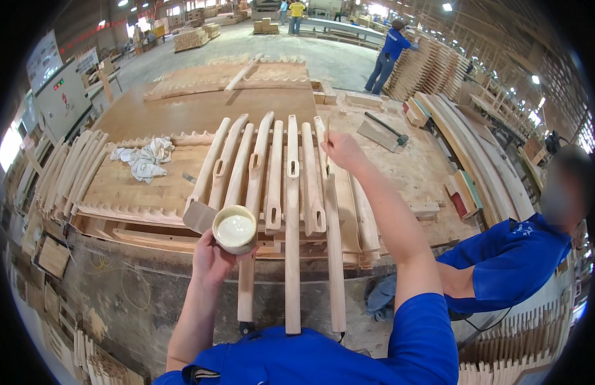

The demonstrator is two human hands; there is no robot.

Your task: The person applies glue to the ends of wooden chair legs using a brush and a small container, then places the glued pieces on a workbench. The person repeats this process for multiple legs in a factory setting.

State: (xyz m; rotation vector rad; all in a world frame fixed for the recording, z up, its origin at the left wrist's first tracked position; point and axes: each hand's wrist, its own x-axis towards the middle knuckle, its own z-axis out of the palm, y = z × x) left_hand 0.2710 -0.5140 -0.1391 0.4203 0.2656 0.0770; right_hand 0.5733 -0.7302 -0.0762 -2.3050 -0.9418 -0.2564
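My left hand (211,260) is closed around a round pot (235,239) of creamy white liquid, held over the near ends of the wooden pieces. At the far end of the row, my right hand (344,151) pinches a thin stick (327,130); its working tip is too small to make out. It is by the slotted end of a long wooden piece (336,256). Several pale wooden pieces lie side by side, some curved. A middle piece (293,256) has an oval slot and reaches toward my body. Part of a flat beige piece (200,217) shows beside the pot.
Left on the bench (127,192) lies a crumpled cloth (145,159), with stacked wooden pieces (73,170) beyond its left side. A hammer (395,133) rests at the right. A person in blue (519,263) is close on my right. Another person (390,54) stands by stacked wood.
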